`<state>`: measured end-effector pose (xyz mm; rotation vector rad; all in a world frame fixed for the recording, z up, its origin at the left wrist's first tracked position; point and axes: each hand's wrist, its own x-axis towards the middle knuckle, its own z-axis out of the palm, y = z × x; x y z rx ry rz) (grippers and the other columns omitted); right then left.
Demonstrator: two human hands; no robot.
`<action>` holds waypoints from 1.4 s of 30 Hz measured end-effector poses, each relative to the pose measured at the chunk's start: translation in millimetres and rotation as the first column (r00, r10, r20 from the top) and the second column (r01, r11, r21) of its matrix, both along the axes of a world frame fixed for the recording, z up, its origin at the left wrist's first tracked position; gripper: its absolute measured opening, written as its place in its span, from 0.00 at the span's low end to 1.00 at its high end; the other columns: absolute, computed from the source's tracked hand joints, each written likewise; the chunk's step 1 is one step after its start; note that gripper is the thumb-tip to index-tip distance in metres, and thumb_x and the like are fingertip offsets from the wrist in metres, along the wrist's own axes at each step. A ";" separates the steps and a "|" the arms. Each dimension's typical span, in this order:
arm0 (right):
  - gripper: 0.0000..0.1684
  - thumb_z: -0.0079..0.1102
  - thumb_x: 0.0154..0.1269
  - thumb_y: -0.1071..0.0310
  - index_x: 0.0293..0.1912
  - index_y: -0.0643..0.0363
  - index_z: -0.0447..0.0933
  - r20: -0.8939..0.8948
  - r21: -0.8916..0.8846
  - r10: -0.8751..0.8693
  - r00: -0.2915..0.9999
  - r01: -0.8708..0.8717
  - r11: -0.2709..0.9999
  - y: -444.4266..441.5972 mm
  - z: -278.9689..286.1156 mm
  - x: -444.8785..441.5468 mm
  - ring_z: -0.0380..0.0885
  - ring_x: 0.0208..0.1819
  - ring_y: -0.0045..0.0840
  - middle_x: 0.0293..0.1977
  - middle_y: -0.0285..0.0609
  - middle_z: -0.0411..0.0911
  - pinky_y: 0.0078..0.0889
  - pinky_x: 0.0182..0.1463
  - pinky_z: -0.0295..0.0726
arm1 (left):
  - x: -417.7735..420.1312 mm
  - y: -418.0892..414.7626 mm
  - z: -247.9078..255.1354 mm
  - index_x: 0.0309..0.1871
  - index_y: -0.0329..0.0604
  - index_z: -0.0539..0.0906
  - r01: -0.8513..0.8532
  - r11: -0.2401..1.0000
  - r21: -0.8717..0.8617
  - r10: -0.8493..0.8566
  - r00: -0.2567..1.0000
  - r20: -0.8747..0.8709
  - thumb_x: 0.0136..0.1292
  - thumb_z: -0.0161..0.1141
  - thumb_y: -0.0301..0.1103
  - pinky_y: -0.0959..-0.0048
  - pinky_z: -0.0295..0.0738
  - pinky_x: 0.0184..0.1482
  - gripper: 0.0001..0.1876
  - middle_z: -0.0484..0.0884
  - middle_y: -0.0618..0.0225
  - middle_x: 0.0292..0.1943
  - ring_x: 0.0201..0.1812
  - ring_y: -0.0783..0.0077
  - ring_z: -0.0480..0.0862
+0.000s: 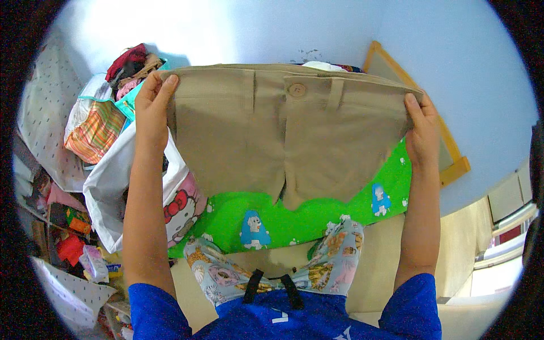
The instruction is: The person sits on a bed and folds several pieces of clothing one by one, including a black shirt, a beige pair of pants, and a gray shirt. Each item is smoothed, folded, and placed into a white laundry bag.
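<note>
A pair of khaki trousers or shorts [238,140] hangs stretched out in front of me, waistband at the top. Its button [297,89] is at the middle of the waistband, with belt loops to both sides. My left hand [154,95] grips the waistband's left corner between thumb and fingers. At the right corner, my right hand [420,114] pinches it in the same manner. The garment's lower part reaches down over a green cloth [297,225] printed with cartoon dogs in blue, and what lies behind it is hidden.
To the left stands a white bag [106,191] with a cartoon cat print. Behind it are a plaid bag [97,129] and piled clothes [131,70]. A wood-framed board [450,161] leans on the blue wall [467,85]. Cluttered shelves [46,216] line the lower left.
</note>
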<state>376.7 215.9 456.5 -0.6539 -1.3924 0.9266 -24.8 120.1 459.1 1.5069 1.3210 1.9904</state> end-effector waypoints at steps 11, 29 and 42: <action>0.14 0.49 0.67 0.63 0.47 0.61 0.71 -0.041 -0.144 0.064 0.997 -0.069 0.987 -12.5 9.7 3.9 0.75 0.37 0.18 0.40 0.38 0.76 0.21 0.41 0.75 | 9.7 -13.9 12.6 0.36 0.44 0.75 0.132 0.990 -0.056 -0.122 0.981 0.153 0.64 0.54 0.34 0.84 0.69 0.30 0.05 0.77 0.77 0.28 0.28 0.86 0.74; 0.12 0.57 0.57 0.60 0.32 0.60 0.74 -0.086 0.092 0.534 0.841 -0.527 0.845 -52.4 -38.2 -44.6 0.74 0.43 0.32 0.40 0.47 0.75 0.39 0.51 0.70 | 100.8 -38.1 2.8 0.34 0.41 0.76 0.587 0.808 -0.054 -0.568 0.800 0.194 0.57 0.58 0.30 0.75 0.72 0.37 0.05 0.79 0.69 0.33 0.30 0.77 0.76; 0.05 0.62 0.51 0.71 0.31 0.58 0.77 0.116 0.289 0.547 0.829 -0.556 0.780 -76.2 -33.1 -126.9 0.63 0.61 0.38 0.53 0.50 0.71 0.40 0.62 0.58 | 141.1 -21.4 -24.0 0.36 0.45 0.73 0.686 0.728 0.013 -0.617 0.647 0.448 0.57 0.60 0.33 0.83 0.71 0.38 0.08 0.74 0.76 0.32 0.34 0.84 0.74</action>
